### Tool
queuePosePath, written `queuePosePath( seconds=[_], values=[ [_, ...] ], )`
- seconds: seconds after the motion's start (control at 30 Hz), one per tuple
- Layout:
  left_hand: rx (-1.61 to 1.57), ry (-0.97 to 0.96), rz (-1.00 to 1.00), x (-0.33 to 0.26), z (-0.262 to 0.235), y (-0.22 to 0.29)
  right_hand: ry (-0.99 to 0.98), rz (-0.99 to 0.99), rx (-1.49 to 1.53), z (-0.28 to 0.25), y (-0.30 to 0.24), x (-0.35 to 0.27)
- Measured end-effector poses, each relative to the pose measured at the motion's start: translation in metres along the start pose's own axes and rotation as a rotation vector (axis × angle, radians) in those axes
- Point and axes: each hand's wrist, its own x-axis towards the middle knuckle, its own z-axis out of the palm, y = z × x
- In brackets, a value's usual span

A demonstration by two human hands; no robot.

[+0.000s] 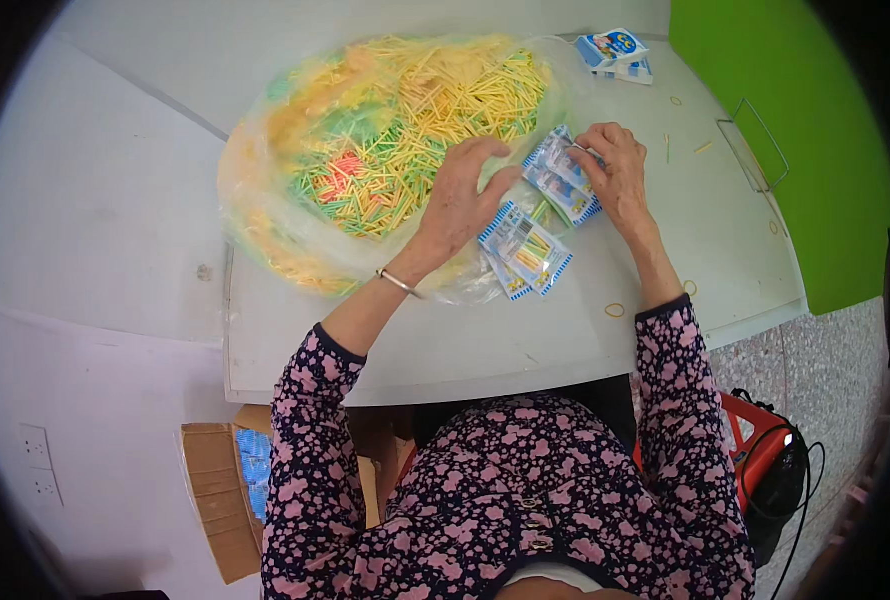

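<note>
**Left hand (457, 195) beside an open bag of coloured sticks, right hand (620, 175) on blue-and-white packets (553, 165)**

At the far lower left of the frame, a wall socket (35, 447) is set in the pale wall. Next to it, below the table (445, 350), stands an open cardboard box (217, 490) with blue packaging (254, 465) showing inside.

From upper left to upper centre, a large clear plastic bag (248, 180) lies open on the table, heaped with thin sticks (475, 95), mostly yellow and green, with a reddish cluster (341, 175) toward its left.

At the centre, the left hand, with a bracelet (399, 283) at its wrist, is over the bag's right side. Its fingers bend loosely, the thumb well apart from the forefinger, and nothing shows in that gap.

Just right of centre, two overlapping packets with sticks visible through a clear window (533, 248) lie near the left hand. Above them, the right hand bends over the other packets, fingers half curled, touching them; whether it grips one cannot be told.

At the upper right lies a small stack of blue-and-white packs (615, 50). Rubber bands (615, 310) are scattered over the table's right part. At the right edge, a green panel (815, 200) has a wire handle (766, 134) before it.
</note>
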Motion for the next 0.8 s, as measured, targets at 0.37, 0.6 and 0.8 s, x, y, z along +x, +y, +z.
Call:
queuePosePath(
  seconds=[0.37, 0.6, 0.8],
  values=[
    [-0.329, -0.035, -0.199, 0.003, -0.016, 0.011, -0.26, 0.166, 0.516, -0.019, -0.063, 0.008],
    [-0.116, 0.074, -0.007, -0.013, -0.03, 0.006, -0.459, 0.195, 0.681, -0.019, -0.081, 0.007],
    [0.061, -0.016, 0.065, -0.021, -0.046, 0.001, -0.562, 0.18, 0.644, -0.008, -0.082, 0.005]
  ],
)
